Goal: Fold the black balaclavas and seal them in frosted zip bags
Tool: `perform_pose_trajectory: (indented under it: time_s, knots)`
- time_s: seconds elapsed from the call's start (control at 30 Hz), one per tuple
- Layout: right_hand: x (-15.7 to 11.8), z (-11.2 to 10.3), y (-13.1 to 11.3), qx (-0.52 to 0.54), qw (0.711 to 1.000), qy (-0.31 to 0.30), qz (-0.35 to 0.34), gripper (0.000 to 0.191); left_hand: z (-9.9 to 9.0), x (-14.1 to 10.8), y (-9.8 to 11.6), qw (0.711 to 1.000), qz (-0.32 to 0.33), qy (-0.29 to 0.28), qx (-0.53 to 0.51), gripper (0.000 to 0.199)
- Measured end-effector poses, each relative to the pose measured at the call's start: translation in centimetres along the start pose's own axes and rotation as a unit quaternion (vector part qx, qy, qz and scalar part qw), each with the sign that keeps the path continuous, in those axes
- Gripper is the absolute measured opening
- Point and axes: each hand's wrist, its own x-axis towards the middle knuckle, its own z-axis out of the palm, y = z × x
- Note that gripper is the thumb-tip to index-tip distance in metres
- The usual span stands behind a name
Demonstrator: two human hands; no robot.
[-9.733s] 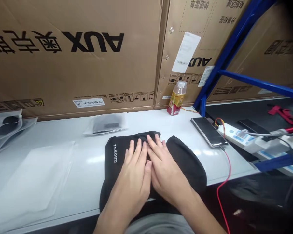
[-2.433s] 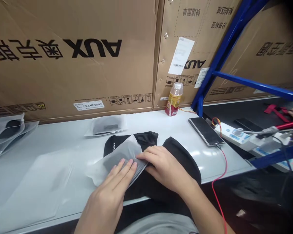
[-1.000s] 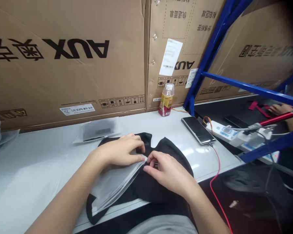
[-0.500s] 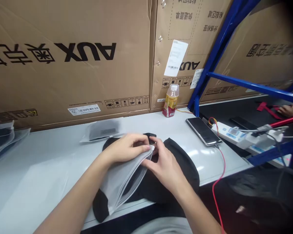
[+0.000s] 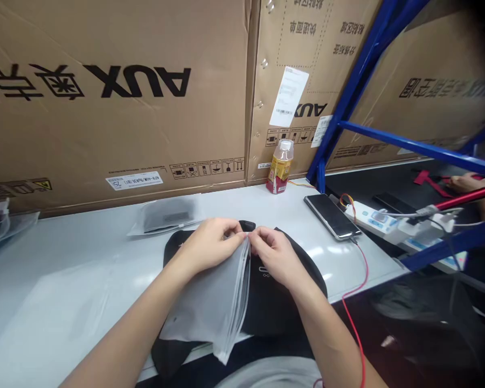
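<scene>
Beside the black fabric [image 5: 267, 307], the left hand [image 5: 214, 245] and right hand [image 5: 272, 253] pinch the frosted bag [image 5: 208, 304] at its top corner, over the fabric, presumably to control its zip edge.

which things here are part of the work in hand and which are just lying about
In hand:
- frosted zip bag, top corner in the fingers of the left hand and right hand
- black fabric piece under it

Apparently just lying about:
- drink bottle
- phone with red cable
- power strip
</scene>
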Motion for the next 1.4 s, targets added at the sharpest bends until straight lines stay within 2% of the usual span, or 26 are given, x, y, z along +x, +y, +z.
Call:
perform_pose_trajectory:
  time_s: [0.2, 0.37, 0.5, 0.7, 0.87, 1.03, 1.23, 1.4]
  knots:
    - [-0.9, 1.0, 0.2, 0.043, 0.999, -0.009, 0.021, 0.037, 0.5, 0.4, -0.4, 0.999, -0.009, 0.038, -0.004, 0.031]
    - [-2.1, 0.7, 0.7, 0.088, 0.995, -0.049, 0.021, 0.034, 0.3, 0.8, -1.2, 0.998, -0.017, 0.054, -0.004, 0.032]
    - [-2.3, 0.7, 0.7, 0.077, 0.995, -0.064, 0.022, 0.047, 0.7, 0.6, -1.1, 0.998, -0.018, 0.050, -0.016, 0.032]
    - [-1.8, 0.9, -0.5, -0.041, 0.999, 0.009, 0.019, 0.031, 1.5, 0.2, -0.3, 0.998, -0.018, 0.053, -0.034, 0.032]
    - [-1.9, -0.1, -0.6, 0.019, 0.998, -0.056, 0.001, 0.022, 1.5, 0.3, -0.3, 0.997, -0.012, 0.062, -0.036, 0.030]
    - [-1.9, 0.3, -0.3, 0.009, 0.998, -0.059, 0.005, 0.030, 1.4, 0.2, -0.2, 0.997, -0.012, 0.067, -0.031, 0.028]
    - [-1.5, 1.3, -0.2, -0.019, 1.000, -0.019, 0.015, 0.043, 1.3, 0.3, -0.4, 0.998, -0.022, 0.058, -0.010, 0.028]
    - [-3.0, 1.8, -0.3, -0.021, 0.998, -0.052, 0.036, 0.043, 0.9, 0.4, -0.6, 0.998, -0.030, 0.061, 0.005, 0.028]
